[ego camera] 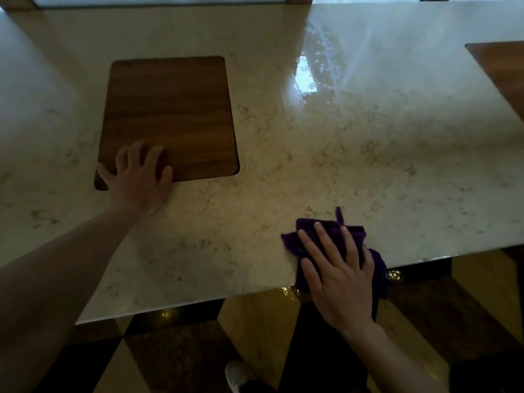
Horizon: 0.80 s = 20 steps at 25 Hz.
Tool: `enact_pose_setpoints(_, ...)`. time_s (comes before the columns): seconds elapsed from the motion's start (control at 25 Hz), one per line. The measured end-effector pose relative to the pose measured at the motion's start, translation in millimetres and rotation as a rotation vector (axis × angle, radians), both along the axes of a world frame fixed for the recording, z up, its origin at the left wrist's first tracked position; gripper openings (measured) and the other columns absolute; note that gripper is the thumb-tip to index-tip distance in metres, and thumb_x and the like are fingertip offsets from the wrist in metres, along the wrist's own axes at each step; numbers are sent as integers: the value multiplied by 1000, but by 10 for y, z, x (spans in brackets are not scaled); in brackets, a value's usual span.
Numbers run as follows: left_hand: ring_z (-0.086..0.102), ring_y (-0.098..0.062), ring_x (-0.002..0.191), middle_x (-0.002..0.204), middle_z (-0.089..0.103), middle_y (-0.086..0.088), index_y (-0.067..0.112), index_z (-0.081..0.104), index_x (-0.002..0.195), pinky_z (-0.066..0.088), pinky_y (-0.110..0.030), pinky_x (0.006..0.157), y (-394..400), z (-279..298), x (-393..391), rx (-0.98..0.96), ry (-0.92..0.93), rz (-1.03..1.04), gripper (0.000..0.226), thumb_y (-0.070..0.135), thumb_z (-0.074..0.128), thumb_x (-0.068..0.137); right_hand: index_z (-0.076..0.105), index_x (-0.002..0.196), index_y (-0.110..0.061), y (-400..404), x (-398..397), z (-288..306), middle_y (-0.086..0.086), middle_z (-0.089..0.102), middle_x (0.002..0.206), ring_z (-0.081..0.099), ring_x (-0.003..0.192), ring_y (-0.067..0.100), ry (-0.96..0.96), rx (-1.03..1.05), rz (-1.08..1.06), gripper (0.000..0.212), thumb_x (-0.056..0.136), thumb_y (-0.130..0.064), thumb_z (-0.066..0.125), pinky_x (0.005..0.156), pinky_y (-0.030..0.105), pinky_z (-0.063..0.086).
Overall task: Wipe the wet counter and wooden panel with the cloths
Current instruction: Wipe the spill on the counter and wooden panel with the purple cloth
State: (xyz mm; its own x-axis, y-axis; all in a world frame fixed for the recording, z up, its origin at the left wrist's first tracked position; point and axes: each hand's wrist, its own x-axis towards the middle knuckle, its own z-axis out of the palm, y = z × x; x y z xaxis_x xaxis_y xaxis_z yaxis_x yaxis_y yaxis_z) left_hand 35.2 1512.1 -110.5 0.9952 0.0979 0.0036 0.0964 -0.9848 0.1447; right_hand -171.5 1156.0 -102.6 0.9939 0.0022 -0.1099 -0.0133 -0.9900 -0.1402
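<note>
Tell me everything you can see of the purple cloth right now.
The purple cloth is dark violet, looks like soft fabric, and lies crumpled rather than folded flat. It sits at the near edge of the pale stone counter, partly on the surface and partly draped over the edge toward the floor. A small corner sticks up at its far side. The right hand lies spread flat on top of it, fingers extended, pressing it down. Nothing else touches it. Whether it is wet cannot be told.
</note>
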Motion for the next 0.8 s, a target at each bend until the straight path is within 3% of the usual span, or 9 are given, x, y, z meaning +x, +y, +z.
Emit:
enact_pose_setpoints(0.16, 15, -31, 147, 157, 24, -4, 34, 31, 145, 7, -80, 107, -22, -71, 19, 21, 30, -10, 53, 56, 27, 97, 29, 153, -41, 603, 156, -25, -6, 28, 161, 20, 148, 36, 7, -15, -330, 54, 99, -50, 30, 109, 66, 16)
enact_pose_setpoints(0.4, 18, -31, 147, 157, 28, -3, 33, 36, 145, 10, -80, 107, -33, -39, 18, 10, 55, 5, 63, 60, 21, 89, 29, 153, -40, 1117, 899, -43, -3, 28, 162, 22, 147, 41, 39, 23, -229, 59, 96, -52, 34, 104, 72, 18)
enact_pose_setpoints(0.48, 22, -32, 146, 156, 31, -3, 32, 40, 144, 13, -80, 105, -32, -25, 9, 6, 66, -18, 62, 60, 23, 90, 20, 154, -45, 1081, 1400, -67, -6, 22, 163, 14, 150, 39, 18, 21, -185, 56, 99, -54, 27, 107, 72, 14)
enact_pose_setpoints(0.6, 28, -35, 145, 154, 36, -5, 29, 46, 143, 15, -80, 104, 1, -11, -4, 1, 70, -32, 63, 62, 23, 93, -3, 153, -50, 986, 2360, -17, -12, -3, 166, -12, 151, 32, 70, 62, -78, 54, 101, -58, 11, 111, 68, -4)
enact_pose_setpoints(0.8, 36, -39, 141, 152, 43, -11, 29, 48, 139, 18, -78, 103, 17, -20, -20, 64, 41, -31, 67, 67, 14, 95, 2, 154, -48, 791, 4455, 16, -12, 0, 166, -10, 152, 32, 19, 55, 36, 54, 101, -56, 10, 113, 67, -5)
